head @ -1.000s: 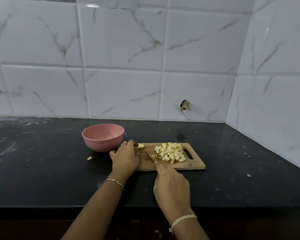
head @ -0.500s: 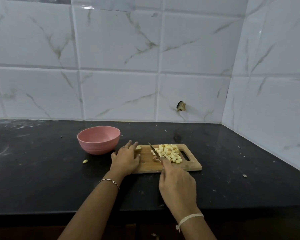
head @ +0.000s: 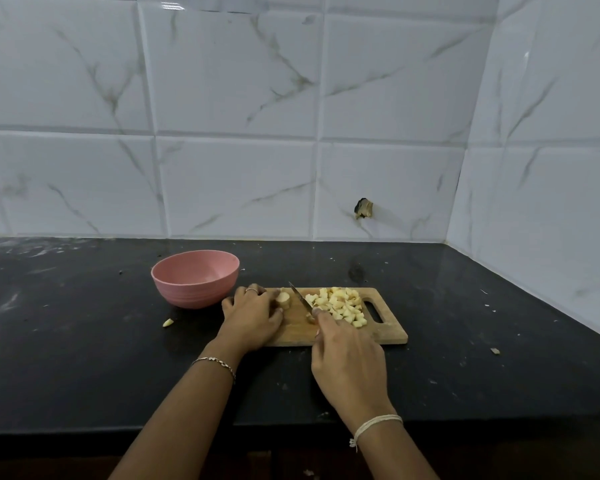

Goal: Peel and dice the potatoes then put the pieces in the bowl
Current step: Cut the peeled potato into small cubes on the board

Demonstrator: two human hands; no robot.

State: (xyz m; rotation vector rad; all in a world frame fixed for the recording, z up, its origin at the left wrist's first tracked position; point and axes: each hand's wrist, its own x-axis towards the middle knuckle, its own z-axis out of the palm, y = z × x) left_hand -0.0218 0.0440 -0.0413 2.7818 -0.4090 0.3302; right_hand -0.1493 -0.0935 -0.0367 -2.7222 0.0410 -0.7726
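Since the earlier frame the knife (head: 300,299) tip has lifted. Right hand (head: 347,358) is closed around it; left hand (head: 253,315) pinches one potato piece (head: 284,300). Diced heap (head: 340,306) beyond right hand, on one board (head: 388,336). One bowl (head: 195,278) beyond left hand; open counter (head: 66,341) flanks both.

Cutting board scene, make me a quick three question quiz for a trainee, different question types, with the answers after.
1. True or false: the pink bowl already holds diced potato.
2. Which hand holds the knife? A) left B) right
3. Fill in: the diced pile lies on the board's ____ side, by the handle hole.

Key:
1. False; its visible inside is bare.
2. B; the right hand grips it, while the left hand steadies the uncut potato piece.
3. Right.
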